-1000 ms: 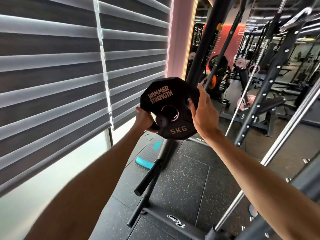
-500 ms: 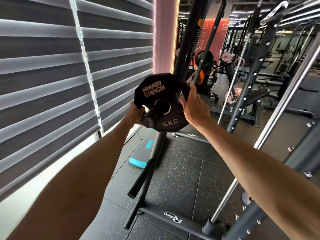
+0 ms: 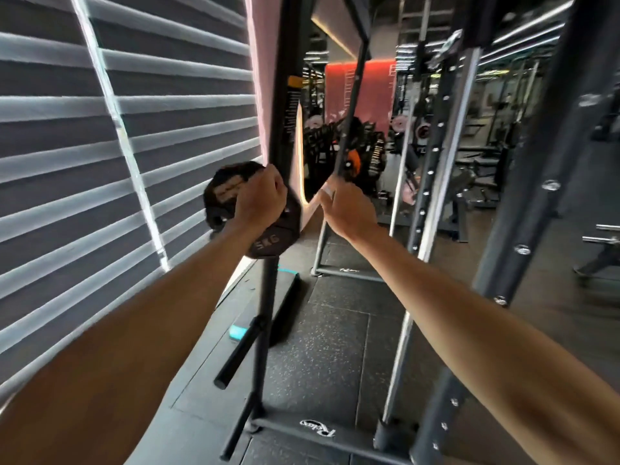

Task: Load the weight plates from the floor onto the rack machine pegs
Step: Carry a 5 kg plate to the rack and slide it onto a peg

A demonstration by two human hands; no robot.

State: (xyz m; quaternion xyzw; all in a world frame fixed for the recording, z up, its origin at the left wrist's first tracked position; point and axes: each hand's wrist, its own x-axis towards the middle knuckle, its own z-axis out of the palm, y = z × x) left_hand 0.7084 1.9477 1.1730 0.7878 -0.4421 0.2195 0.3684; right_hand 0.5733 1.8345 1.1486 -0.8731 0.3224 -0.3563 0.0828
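A black 5 kg weight plate (image 3: 268,245) sits against the black rack upright (image 3: 280,105) at about waist height, blurred by motion. My left hand (image 3: 258,198) is closed over its top edge and hides most of its face. What looks like a peg end (image 3: 217,220) shows at the plate's left side. My right hand (image 3: 347,208) is off the plate, to its right, with loose fingers near a thin slanted rod (image 3: 349,122) and nothing in it. A lower bare peg (image 3: 241,350) juts from the same upright.
Grey window blinds (image 3: 100,162) fill the left side. A teal-edged step board (image 3: 265,310) lies on the rubber floor behind the upright. The rack's base bar (image 3: 302,429) crosses low, and a silver guide rod (image 3: 402,330) and a holed post (image 3: 432,169) stand to the right.
The plate moved left and back against the upright. My left hand shifted from the plate's left edge to its top. My right hand let go and moved right.
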